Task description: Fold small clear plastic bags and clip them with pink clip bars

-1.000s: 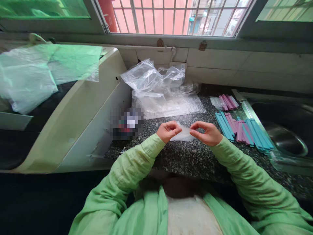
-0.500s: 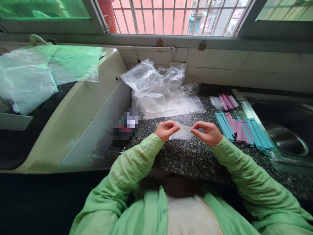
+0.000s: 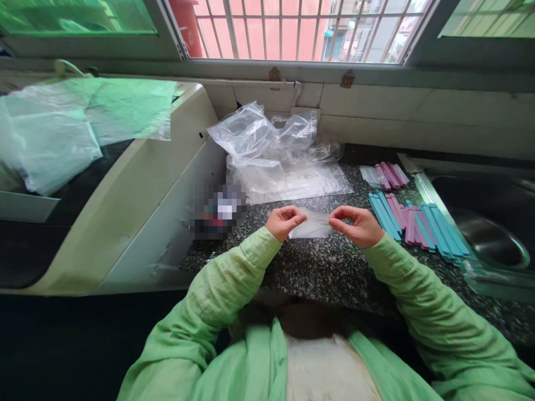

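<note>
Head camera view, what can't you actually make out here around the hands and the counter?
- Small clear bag, held between left hand and right hand: too see-through to tell whether anything is inside.
- Object beside the left hand: pixelated patch hides it.
- Sink: cut off by the right edge.
- Blue and pink sticks: too small to count or identify.
- Pile of plastic bags: contents unclear through crumpled film.

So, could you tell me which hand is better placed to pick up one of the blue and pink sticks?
Probably the right hand: the sticks lie on the counter just beyond it, while the left hand pinches the far end of the small clear bag.
</note>
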Action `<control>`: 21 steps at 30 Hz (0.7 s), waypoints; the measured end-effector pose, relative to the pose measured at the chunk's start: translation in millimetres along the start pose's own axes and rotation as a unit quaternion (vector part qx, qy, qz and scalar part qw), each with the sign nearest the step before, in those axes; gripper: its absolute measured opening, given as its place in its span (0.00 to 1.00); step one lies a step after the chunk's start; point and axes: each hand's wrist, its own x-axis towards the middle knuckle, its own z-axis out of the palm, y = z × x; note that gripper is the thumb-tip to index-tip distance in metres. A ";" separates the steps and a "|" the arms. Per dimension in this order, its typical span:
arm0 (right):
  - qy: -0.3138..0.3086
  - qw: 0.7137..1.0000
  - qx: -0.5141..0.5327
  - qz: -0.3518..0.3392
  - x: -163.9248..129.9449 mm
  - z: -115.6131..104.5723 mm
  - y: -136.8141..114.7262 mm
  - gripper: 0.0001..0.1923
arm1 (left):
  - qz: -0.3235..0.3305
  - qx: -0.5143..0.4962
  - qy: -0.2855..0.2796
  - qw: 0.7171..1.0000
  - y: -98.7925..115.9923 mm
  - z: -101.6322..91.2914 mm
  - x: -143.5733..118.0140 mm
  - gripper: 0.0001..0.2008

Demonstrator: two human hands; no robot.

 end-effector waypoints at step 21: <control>0.027 1.000 0.000 -0.001 -1.0 -4.0 1.5 0.15 | -0.038 0.020 -0.048 0.998 -5.0 -5.9 0.7 0.25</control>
